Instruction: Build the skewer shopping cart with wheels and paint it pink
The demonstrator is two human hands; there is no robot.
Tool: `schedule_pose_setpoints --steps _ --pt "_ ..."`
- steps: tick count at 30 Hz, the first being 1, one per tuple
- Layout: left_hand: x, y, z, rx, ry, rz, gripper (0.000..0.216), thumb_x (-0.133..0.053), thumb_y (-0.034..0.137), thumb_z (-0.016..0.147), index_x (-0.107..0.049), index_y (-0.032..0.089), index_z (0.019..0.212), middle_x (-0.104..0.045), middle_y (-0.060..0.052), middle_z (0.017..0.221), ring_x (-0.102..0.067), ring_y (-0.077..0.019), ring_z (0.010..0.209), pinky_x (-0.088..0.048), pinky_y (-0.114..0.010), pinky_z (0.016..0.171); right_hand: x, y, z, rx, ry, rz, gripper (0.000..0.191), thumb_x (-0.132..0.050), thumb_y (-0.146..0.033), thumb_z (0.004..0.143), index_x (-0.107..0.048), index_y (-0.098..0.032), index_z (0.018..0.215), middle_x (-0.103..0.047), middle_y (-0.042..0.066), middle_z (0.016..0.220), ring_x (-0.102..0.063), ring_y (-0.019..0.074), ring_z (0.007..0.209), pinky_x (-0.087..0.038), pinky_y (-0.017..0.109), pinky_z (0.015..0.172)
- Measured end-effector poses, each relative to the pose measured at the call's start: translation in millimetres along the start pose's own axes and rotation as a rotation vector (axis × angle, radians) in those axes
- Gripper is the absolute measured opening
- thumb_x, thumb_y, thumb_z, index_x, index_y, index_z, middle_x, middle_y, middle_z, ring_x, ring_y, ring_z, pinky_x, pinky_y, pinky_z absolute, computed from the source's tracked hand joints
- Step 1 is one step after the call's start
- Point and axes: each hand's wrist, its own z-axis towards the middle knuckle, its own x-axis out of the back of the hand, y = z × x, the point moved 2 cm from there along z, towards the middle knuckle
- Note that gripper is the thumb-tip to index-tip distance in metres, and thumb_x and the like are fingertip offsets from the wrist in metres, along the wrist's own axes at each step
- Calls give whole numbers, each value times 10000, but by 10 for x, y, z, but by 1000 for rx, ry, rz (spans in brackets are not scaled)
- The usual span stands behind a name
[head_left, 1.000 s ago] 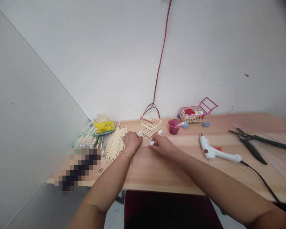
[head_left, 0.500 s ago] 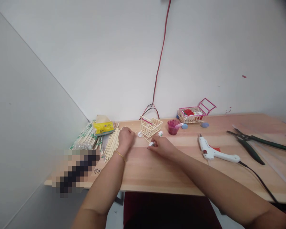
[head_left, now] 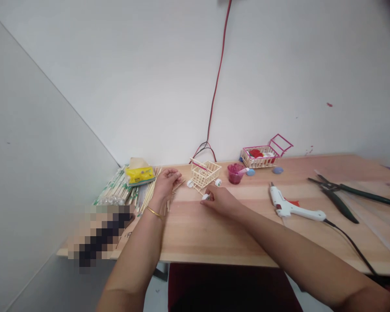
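Note:
A small cart (head_left: pixel 204 174) built from thin wooden sticks stands mid-table, with white round caps as wheels. At its near side my right hand (head_left: pixel 221 200) is closed on a white cap (head_left: pixel 206 197), pinched between thumb and fingers. That cap is close to the cart's stick axle; whether they are joined I cannot tell. My left hand (head_left: pixel 167 182) is above a spread of wooden sticks (head_left: pixel 148 197), left of the cart. Its thumb and fingers are drawn together, and what they hold, if anything, is unclear.
A yellow tissue pack (head_left: pixel 139 175) lies on wrapped sticks. Behind my right hand stand a cup of magenta paint (head_left: pixel 235 174) and a pink-edged stick cart (head_left: pixel 260 157) holding caps. Rightward lie a white glue gun (head_left: pixel 295 210), its cord, and green-handled pliers (head_left: pixel 341 199).
My left hand has turned, its thumb and fingertips now showing, and shifted slightly left. Some sticks by it have moved. My right hand keeps its hold on the cap.

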Motion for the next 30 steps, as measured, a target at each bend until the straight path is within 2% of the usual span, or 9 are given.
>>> schedule_pose_setpoints --steps 7,11,17,20,24,26,28,30 --pt "-134 150 -142 -10 -146 -155 397 -837 323 582 -567 172 830 -484 87 606 -442 -33 501 -417 -196 530 -3 2 -4 1 -2 5 162 -683 -302 773 -591 -175 812 -639 6 673 -568 150 642 -306 239 565" --pt "-192 174 -220 36 -303 -257 372 -834 311 624 -571 173 848 -475 78 629 -363 -17 460 -368 -192 486 -9 8 -3 0 8 7 175 -687 -305 770 -593 -171 834 -635 14 686 -569 155 646 -313 245 572" --pt "-216 189 -321 96 -502 -318 348 -845 325 628 -591 172 811 -459 66 606 -380 -22 441 -415 -201 476 -3 -10 -15 5 17 13 194 -675 -291 784 -586 -166 902 -627 12 695 -564 153 644 -327 245 584" --pt "-197 202 -406 121 -686 -352 330 -850 343 618 -605 176 764 -465 63 574 -381 -23 373 -424 -207 407 -6 -6 -18 12 18 19 191 -674 -292 786 -580 -166 894 -623 7 689 -560 149 637 -328 242 579" --pt "-205 228 -570 244 -966 -356 285 -856 340 607 -670 174 745 -523 30 537 -443 -71 324 -455 -256 374 -12 22 -10 8 31 27 197 -676 -295 786 -583 -165 901 -620 4 683 -553 145 633 -326 242 578" --pt "-287 214 -674 367 -1137 -223 305 -854 367 619 -707 156 785 -574 -10 542 -513 -110 369 -484 -278 413 -16 36 -5 5 32 33 179 -668 -289 789 -588 -165 891 -615 1 672 -547 143 629 -326 242 578" --pt "-418 150 -785 545 -1350 -24 334 -823 365 680 -723 129 893 -640 -58 611 -614 -154 498 -496 -266 476 -23 45 -1 5 28 42 158 -665 -279 788 -594 -164 870 -608 -3 656 -538 137 617 -325 242 573" --pt "-562 68 -849 607 -1479 29 360 -823 353 686 -719 108 928 -639 -46 629 -628 -147 554 -513 -260 543 -33 49 -1 2 24 52 154 -670 -269 778 -602 -162 865 -599 -8 638 -528 133 600 -325 243 560"
